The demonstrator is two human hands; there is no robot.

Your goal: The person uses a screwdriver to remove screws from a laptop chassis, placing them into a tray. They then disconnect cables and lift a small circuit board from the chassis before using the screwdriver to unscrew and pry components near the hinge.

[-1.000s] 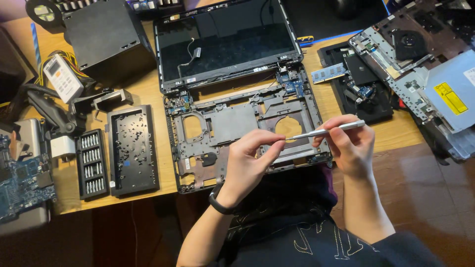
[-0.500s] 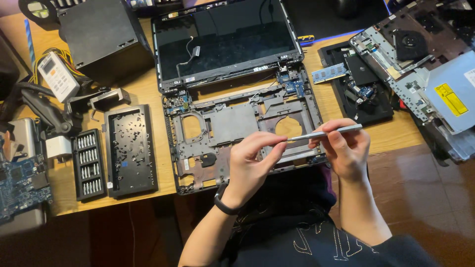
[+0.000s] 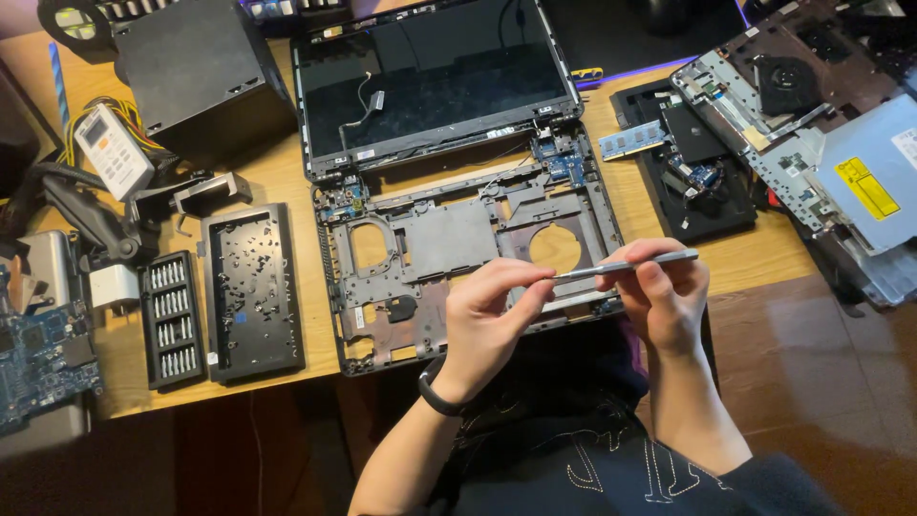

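Observation:
My right hand (image 3: 661, 298) holds a slim silver screwdriver (image 3: 635, 265) level above the front edge of a stripped laptop chassis (image 3: 449, 244). My left hand (image 3: 492, 315) pinches the tip end of that screwdriver with thumb and fingers; a black band sits on its wrist. The chassis lies open on the wooden desk (image 3: 277, 172), its bare metal frame showing cut-outs and small blue boards near the hinge. The dark screen panel (image 3: 435, 72) lies flat behind it with loose cables on it.
Left of the chassis lie a black tray with screws (image 3: 253, 291) and a screwdriver bit case (image 3: 172, 320). A black box (image 3: 205, 67), a white remote (image 3: 113, 151) and a circuit board (image 3: 38, 358) are further left. Another dismantled laptop (image 3: 802, 124) and a memory stick (image 3: 632, 139) lie right.
Both hands stay on the screwdriver over the chassis's front edge, with only a slight shift of the fingers. Nothing else has moved.

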